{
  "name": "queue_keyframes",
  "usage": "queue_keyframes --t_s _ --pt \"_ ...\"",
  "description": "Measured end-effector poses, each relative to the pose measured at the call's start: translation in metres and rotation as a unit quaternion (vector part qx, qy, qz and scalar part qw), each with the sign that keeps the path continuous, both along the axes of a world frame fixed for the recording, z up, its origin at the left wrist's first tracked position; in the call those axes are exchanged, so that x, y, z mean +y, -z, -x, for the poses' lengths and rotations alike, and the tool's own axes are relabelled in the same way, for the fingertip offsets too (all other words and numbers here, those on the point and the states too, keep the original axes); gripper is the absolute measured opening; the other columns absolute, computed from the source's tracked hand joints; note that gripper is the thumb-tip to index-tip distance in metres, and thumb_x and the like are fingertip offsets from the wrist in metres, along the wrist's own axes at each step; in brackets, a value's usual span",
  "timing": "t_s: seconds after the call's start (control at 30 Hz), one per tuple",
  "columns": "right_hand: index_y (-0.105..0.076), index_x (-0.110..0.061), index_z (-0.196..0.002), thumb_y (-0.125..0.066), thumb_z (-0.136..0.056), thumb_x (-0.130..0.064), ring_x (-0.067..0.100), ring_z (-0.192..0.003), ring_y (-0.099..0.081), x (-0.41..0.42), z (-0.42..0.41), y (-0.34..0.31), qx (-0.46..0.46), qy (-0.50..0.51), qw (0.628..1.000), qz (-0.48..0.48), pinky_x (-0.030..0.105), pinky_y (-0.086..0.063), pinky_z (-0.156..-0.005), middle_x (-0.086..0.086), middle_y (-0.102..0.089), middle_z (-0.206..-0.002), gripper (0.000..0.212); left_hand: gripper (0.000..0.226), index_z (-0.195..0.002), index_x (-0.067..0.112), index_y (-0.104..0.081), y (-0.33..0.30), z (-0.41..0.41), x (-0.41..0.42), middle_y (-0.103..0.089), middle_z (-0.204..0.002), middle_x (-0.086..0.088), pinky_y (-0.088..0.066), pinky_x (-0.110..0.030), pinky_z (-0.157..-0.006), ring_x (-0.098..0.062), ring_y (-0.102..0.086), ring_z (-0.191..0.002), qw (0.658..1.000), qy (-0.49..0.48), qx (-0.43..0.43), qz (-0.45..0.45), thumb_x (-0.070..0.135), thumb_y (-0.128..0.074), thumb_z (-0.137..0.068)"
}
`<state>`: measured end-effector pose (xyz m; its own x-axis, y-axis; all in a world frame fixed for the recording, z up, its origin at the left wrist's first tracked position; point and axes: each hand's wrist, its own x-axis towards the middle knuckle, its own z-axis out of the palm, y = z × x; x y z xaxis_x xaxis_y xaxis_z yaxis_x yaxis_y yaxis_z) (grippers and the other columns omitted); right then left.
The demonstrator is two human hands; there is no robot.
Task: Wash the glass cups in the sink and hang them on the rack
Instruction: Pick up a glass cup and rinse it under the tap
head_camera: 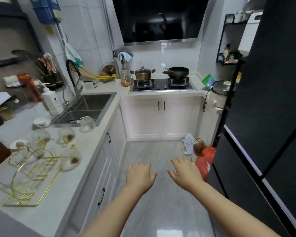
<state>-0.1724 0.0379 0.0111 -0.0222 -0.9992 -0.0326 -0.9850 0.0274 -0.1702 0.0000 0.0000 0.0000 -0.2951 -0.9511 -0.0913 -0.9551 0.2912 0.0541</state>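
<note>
Several dirty glass cups stand on the white counter at the left: one (87, 124) at the sink's near edge, one (66, 134) behind it, one (39, 138) further left, and one (70, 159) beside the rack. The gold wire rack (34, 175) sits on the counter near the front left. The steel double sink (92, 106) lies beyond the cups, with a black-hosed faucet (75, 77) over it. My left hand (140, 177) and my right hand (184, 171) are stretched out over the floor, palms down, fingers relaxed, holding nothing, well right of the counter.
A white soap pump bottle (52, 101) and a small white bowl (41, 121) stand left of the sink. The stove (162, 85) carries a pot and a wok. A dark fridge (272, 108) fills the right side; red bags (205, 161) lie on the floor.
</note>
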Motion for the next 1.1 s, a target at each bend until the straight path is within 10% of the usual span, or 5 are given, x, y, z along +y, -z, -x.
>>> queue_keyframes --t_s 1.1 --pt "-0.053 -0.020 -0.126 -0.039 -0.094 -0.044 0.023 -0.120 -0.052 -0.144 0.052 0.109 -0.039 -0.034 0.990 -0.130 0.035 -0.042 -0.098 0.001 -0.059 -0.129 0.043 0.048 -0.120 0.020 -0.064 0.096 0.061 -0.125 -0.067 -0.121 -0.006 -0.038 -0.035 -0.095 -0.027 -0.060 -0.113 0.985 -0.090 0.024 -0.146 0.051 -0.038 -0.094"
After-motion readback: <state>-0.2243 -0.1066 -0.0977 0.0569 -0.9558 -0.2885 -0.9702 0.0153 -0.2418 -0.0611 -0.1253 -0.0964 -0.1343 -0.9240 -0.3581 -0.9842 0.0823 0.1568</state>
